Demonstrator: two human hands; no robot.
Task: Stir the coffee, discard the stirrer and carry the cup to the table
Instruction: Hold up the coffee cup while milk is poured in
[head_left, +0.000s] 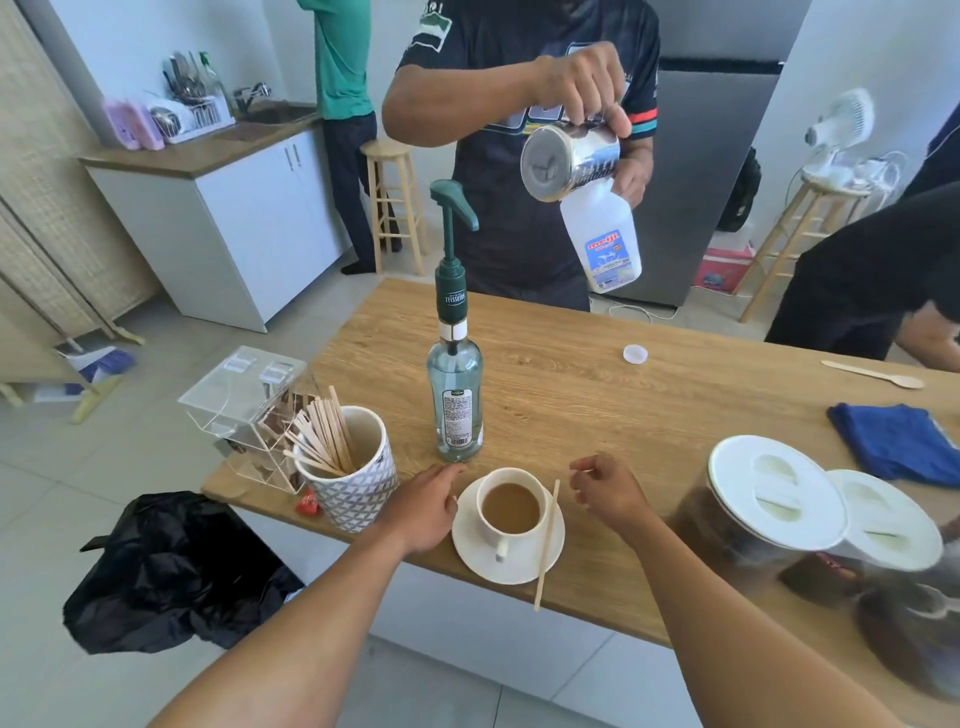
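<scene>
A white cup (511, 506) of milky coffee stands on a white saucer (540, 558) at the near edge of the wooden counter (571, 374). A wooden stirrer (546, 545) lies across the saucer's right rim, its lower end past the counter's front edge. My left hand (428, 506) rests on the counter just left of the saucer, fingers loosely apart, holding nothing. My right hand (605, 491) hovers right of the cup, fingers curled, nothing visible in it. A black bin bag (171, 571) sits on the floor at the left.
A patterned mug (358, 499) full of stirrers, a clear acrylic box (244, 410) and a syrup pump bottle (454, 374) stand behind the cup. Two lidded jars (769, 514) are at the right, with a blue cloth (898, 441). A person across the counter holds a steel jug (569, 161) and a milk bottle (605, 244).
</scene>
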